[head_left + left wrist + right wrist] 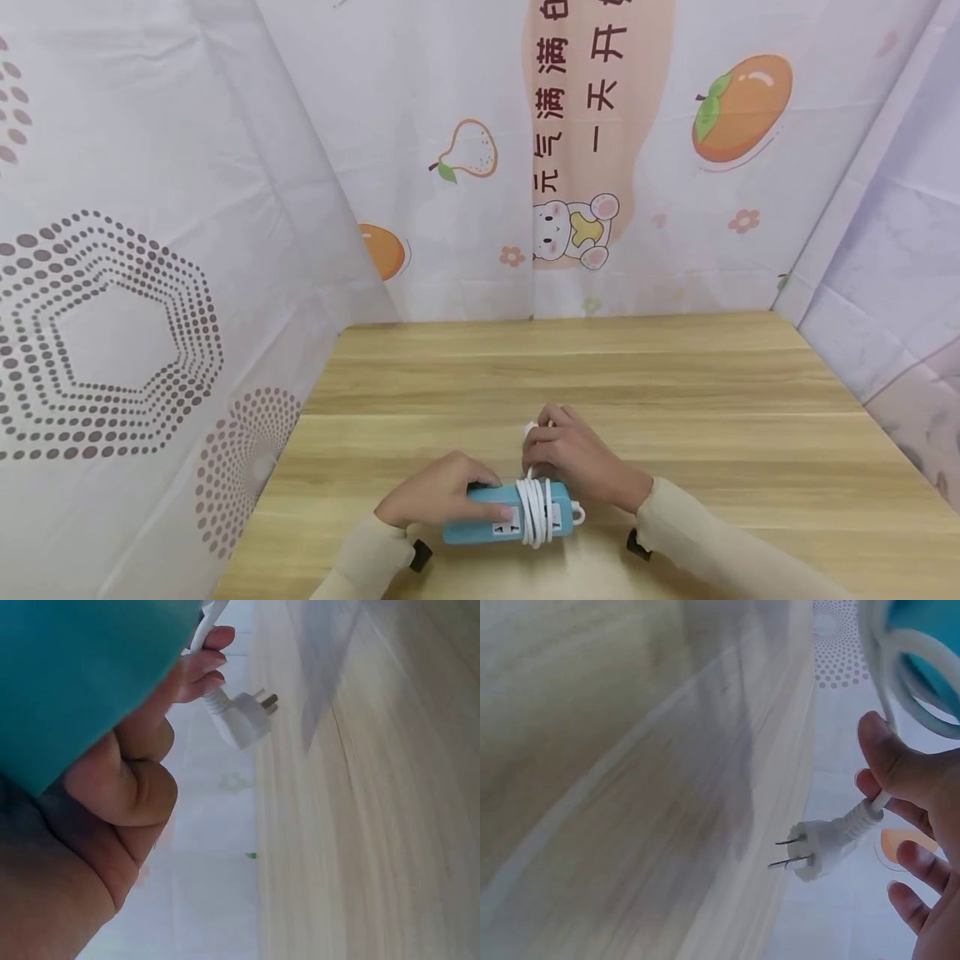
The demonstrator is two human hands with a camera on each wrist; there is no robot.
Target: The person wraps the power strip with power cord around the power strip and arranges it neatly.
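Note:
My left hand (442,490) grips a blue power strip (472,532) by its left part, thumb and fingers on either side. White cord (534,517) is wound several times round the strip's right part, and a small loop sticks out at its right end. Just behind the strip, my right hand (581,458) pinches the cord close to the plug. The white plug (817,847) hangs past those fingers in the right wrist view, its metal prongs bare. In the left wrist view the plug (244,720) shows above the tabletop, beyond the strip's blue underside.
The strip is held over a wood-grain table (420,375). A printed curtain (450,208) with fruit and lettering rises behind the table's back edge. Another curtain (135,333) with dotted patterns hangs on the left.

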